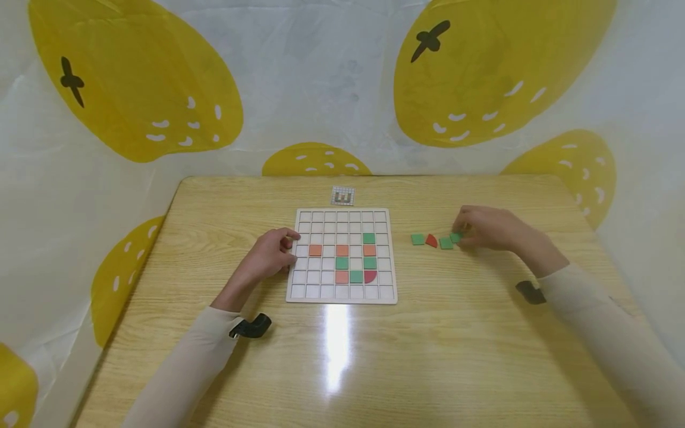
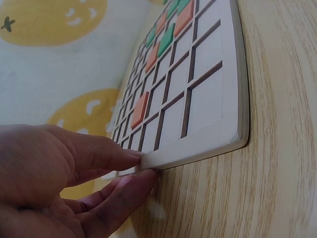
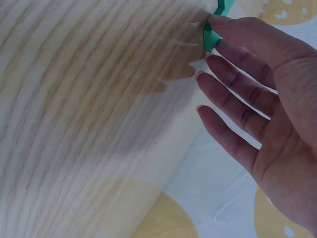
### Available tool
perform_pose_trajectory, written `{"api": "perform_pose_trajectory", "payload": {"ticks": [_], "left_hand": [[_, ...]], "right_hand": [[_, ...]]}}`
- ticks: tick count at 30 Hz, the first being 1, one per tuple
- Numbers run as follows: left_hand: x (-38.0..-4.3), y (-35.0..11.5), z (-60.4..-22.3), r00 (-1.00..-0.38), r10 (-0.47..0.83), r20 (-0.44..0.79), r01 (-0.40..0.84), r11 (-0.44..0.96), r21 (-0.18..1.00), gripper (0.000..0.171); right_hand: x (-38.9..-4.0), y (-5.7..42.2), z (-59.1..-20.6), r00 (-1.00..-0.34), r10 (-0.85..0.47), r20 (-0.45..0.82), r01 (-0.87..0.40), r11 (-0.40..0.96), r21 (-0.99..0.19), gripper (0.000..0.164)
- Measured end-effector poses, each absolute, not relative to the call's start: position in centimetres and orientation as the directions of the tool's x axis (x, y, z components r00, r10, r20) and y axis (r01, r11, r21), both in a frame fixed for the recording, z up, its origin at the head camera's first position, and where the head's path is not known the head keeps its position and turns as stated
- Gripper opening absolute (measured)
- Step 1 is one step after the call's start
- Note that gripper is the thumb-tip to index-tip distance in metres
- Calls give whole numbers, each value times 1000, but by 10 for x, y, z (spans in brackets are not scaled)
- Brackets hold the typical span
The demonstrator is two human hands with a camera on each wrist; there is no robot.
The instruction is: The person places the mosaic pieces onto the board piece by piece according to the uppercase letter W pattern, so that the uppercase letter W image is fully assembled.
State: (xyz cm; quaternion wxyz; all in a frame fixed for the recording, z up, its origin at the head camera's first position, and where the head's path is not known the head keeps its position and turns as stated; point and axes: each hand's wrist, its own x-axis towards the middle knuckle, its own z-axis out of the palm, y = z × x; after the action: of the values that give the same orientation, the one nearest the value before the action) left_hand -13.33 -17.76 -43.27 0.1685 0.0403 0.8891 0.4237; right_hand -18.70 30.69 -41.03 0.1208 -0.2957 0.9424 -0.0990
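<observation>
white gridded board (image 1: 327, 291): one, centre of the head frame, flat on the tabletop (image 1: 455, 339). set in its cells: four green tiles (image 1: 341, 263), four orange tiles (image 1: 316, 250), one red quarter-round (image 1: 370, 277).

patterned card (image 1: 342, 195): one, small, just above the board's upper edge in the frame.

loose pieces, right of centre: one green square (image 1: 417, 239), one red wedge (image 1: 431, 241), a second green square (image 1: 446, 243), and a third green square (image 1: 455, 237) at the row's right end.

right grip (image 1: 487, 227): narrow, thumb and forefinger pinching the third green square; other fingers fanned apart. whether the piece is off the wood, cannot tell.

left grip (image 1: 267, 252): loosely parted, fingertips touching the board's left edge, holding no piece.

step in hand, as judged: picking up a loose piece. next move calls for a clean lift past the neighbouring square, a leftward carry, and squaring to a vacant cell, the card probably serving as guide.
</observation>
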Motion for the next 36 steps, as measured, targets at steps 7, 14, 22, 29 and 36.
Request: {"api": "perform_pose_trajectory", "payload": {"ticks": [7, 14, 22, 29, 36], "left_hand": [[-133, -177, -433, -940, 209, -270, -80, 633, 770, 47], [-132, -176, -433, -940, 204, -275, -87, 636, 767, 46], [-132, -176, -433, -941, 200, -273, -83, 646, 759, 45], [-133, -176, -433, -941, 204, -271, -79, 646, 760, 46], [-132, -176, -433, -942, 210, -262, -62, 658, 751, 46]], "right_hand": [[-189, 304, -411, -775, -612, -155, -567, 783, -257, 32], [-188, 310, -411, -747, -644, -162, -593, 757, -274, 33], [-189, 313, -414, -728, -673, -133, -620, 728, -293, 26], [-192, 315, -416, -741, -654, -152, -601, 747, -285, 27], [-191, 314, -415, -751, -640, -165, -588, 761, -275, 22]]}}
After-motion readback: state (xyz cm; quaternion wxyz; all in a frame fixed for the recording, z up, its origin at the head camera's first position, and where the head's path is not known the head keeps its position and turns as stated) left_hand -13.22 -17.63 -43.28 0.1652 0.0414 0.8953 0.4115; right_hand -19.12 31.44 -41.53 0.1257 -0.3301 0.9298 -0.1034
